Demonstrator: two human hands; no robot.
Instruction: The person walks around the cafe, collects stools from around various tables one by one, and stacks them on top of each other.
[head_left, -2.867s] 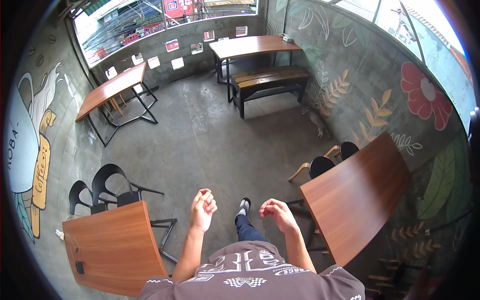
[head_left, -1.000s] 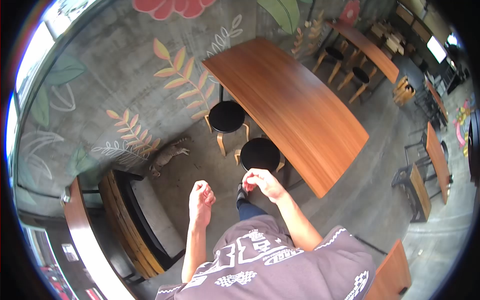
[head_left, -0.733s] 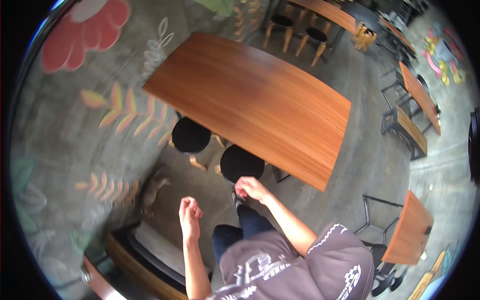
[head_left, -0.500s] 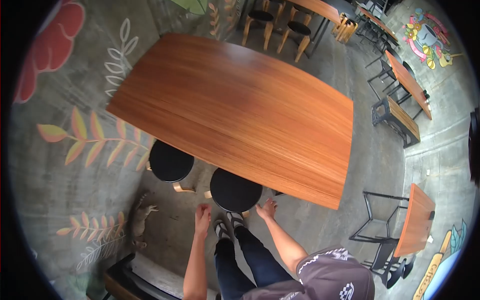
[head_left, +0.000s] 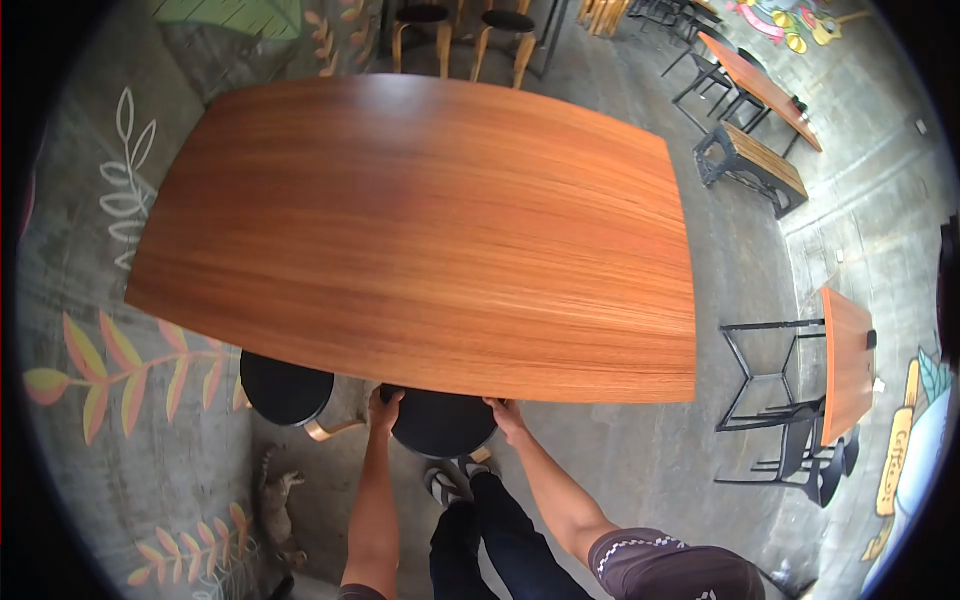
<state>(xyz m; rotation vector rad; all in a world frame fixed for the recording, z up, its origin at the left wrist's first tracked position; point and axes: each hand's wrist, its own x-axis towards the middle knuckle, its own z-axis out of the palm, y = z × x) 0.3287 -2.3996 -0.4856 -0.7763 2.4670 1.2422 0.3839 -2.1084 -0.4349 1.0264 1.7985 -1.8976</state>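
A round black-topped stool (head_left: 443, 425) stands partly under the near edge of the large wooden table (head_left: 420, 240). My left hand (head_left: 384, 409) grips the left side of its seat, just below the tabletop edge. On the opposite side, my right hand (head_left: 507, 415) is closed around the seat's right rim, with some fingertips hidden underneath. To the left is a second black stool (head_left: 287, 388) with pale bent-wood legs, partly covered by the table and touched by neither hand. My feet are on the floor right behind the gripped stool.
A cat (head_left: 279, 508) lies on the concrete floor left of my legs, by the painted wall. At right stand a smaller wooden table (head_left: 846, 365) with black chairs (head_left: 800, 460) and a wooden bench (head_left: 752, 165). More stools (head_left: 507, 22) stand beyond the far table edge.
Both hands have moved from beside the stool onto its seat and closed on its sides. The view has shifted, with the table now squarer in front of me.
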